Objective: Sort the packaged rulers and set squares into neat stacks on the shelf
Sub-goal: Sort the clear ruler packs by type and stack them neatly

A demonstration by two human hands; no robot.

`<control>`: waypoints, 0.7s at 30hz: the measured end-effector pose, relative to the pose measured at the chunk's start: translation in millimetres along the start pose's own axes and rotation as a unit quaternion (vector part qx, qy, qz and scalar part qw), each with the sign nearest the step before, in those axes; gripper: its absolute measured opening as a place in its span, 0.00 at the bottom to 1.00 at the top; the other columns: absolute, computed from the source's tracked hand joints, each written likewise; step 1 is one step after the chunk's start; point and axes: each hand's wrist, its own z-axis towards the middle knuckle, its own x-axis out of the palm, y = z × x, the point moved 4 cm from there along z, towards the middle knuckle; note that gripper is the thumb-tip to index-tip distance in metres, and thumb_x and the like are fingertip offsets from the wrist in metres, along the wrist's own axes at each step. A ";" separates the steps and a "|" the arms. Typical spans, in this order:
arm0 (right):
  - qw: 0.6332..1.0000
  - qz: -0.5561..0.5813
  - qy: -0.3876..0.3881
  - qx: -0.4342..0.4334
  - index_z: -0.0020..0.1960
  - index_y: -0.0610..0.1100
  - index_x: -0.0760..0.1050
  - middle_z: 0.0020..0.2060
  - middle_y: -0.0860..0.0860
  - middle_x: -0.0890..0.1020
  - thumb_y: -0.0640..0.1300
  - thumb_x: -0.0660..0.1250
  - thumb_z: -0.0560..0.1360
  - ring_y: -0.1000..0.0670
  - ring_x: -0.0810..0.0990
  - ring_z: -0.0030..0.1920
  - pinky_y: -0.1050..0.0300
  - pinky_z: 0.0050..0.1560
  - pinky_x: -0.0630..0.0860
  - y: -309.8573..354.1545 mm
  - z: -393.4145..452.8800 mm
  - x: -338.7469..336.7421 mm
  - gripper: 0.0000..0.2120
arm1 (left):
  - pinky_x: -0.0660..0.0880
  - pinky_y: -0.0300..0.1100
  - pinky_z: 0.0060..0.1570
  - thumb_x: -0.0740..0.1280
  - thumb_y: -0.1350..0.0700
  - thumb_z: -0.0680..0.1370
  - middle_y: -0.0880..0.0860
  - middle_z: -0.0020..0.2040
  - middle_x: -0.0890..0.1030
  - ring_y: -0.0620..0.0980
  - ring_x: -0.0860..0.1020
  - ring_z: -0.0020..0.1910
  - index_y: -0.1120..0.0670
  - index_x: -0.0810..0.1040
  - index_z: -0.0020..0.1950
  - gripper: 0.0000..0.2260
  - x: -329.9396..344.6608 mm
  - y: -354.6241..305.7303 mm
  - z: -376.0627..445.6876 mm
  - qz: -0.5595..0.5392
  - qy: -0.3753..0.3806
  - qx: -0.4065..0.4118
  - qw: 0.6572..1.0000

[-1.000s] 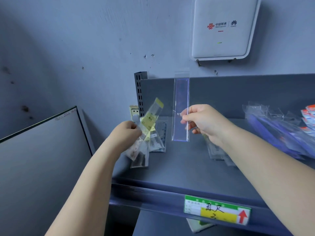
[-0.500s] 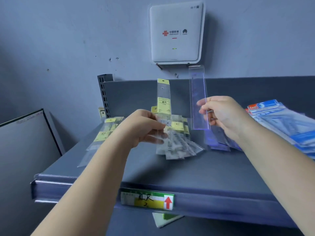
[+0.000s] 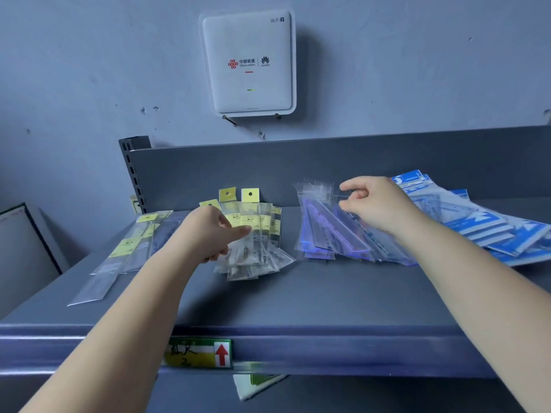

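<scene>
On the grey shelf [image 3: 328,299] lies a fanned pile of short clear ruler packs with yellow labels [image 3: 256,234]. My left hand [image 3: 213,234] is on its left side, thumb across the top pack and fingers curled at its edge, pinching it. Right of that sits a pile of purple-tinted rulers in clear sleeves [image 3: 325,236]. My right hand [image 3: 377,205] hovers over this pile and pinches the clear top end of the uppermost sleeve between thumb and forefinger. Blue-printed set-square packs [image 3: 477,222] spread out at the far right.
Long yellow-labelled ruler packs [image 3: 128,245] lie slanted at the shelf's left end. A white router [image 3: 249,62] hangs on the wall above the shelf's back panel [image 3: 298,168]. A green and yellow price label [image 3: 198,353] sits on the front rail. A dark-edged panel [image 3: 21,234] stands at left.
Both hands have lowered their upright packs onto the piles: the left its yellow-labelled ruler, the right its purple ruler. The view has swung right and closer.
</scene>
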 end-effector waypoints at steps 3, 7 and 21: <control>1.000 -0.014 -0.008 -0.024 0.59 0.46 0.77 0.43 0.51 0.77 0.39 0.65 0.73 0.53 0.72 0.36 0.62 0.42 0.66 5.3 1.6 4.2 0.15 | 0.66 0.37 0.26 0.69 0.47 0.74 0.52 0.31 0.79 0.47 0.72 0.25 0.57 0.75 0.43 0.13 -13.2 6.2 0.2 0.027 -0.065 0.034 0.997; 0.998 -0.029 -0.014 -0.058 0.52 0.49 0.79 0.41 0.53 0.77 0.40 0.65 0.73 0.52 0.74 0.40 0.61 0.40 0.68 24.3 0.3 17.5 0.09 | 0.66 0.39 0.31 0.70 0.48 0.73 0.50 0.37 0.76 0.48 0.73 0.34 0.55 0.73 0.46 0.11 -36.6 25.1 -5.7 0.038 -0.133 0.053 0.989; 0.970 -0.122 0.121 -0.169 0.51 0.49 0.77 0.44 0.56 0.74 0.48 0.67 0.73 0.53 0.73 0.48 0.58 0.50 0.72 133.6 -22.4 161.5 0.08 | 0.71 0.44 0.47 0.68 0.42 0.72 0.48 0.47 0.74 0.50 0.72 0.46 0.52 0.73 0.55 0.18 -89.5 133.0 -4.5 0.123 -0.134 -0.001 0.983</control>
